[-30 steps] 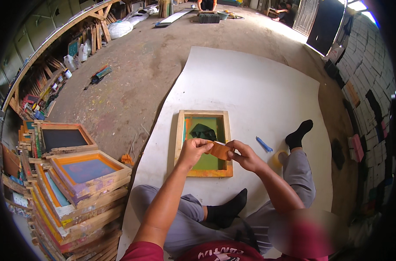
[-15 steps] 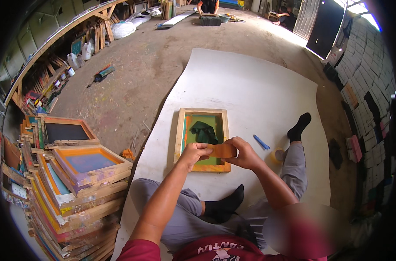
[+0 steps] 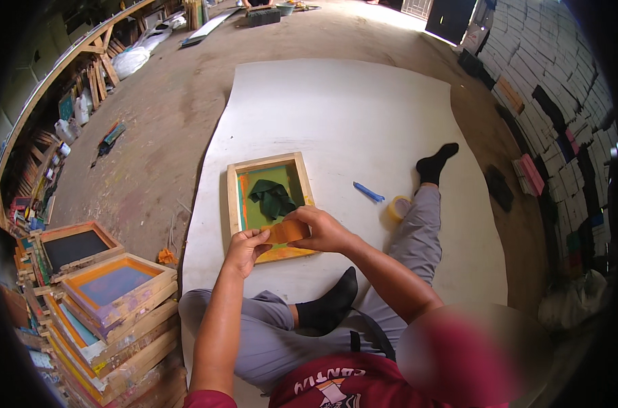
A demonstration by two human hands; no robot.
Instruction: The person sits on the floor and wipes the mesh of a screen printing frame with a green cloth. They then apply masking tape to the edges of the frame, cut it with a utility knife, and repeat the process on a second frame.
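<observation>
Both my hands hold a short orange-brown strip point(image 3: 286, 232), which looks like packing tape, stretched between them. My left hand point(image 3: 243, 251) pinches its left end with thumb and fingers. At the other end, my right hand point(image 3: 324, 231) grips it with fingers curled. Beneath the strip lies a wooden screen-printing frame point(image 3: 233, 204) with green mesh and orange stains. A crumpled dark green cloth point(image 3: 272, 197) rests inside that frame. To the right are a slim blue tool point(image 3: 368, 192), possibly a cutter, and a yellowish tape roll point(image 3: 398, 209) beside my leg.
A large white sheet point(image 3: 336, 102) covers the floor under me. Stacked printing frames point(image 3: 125, 299) rise close at my left. Piled pale material point(image 3: 546, 81) lines the right side. A wooden rack point(image 3: 105, 58) runs along the far left, and part of another person shows at the top.
The view has shifted, so the sheet and frame appear farther left. Both hands still hold the strip over the frame, and more of the green cloth shows.
</observation>
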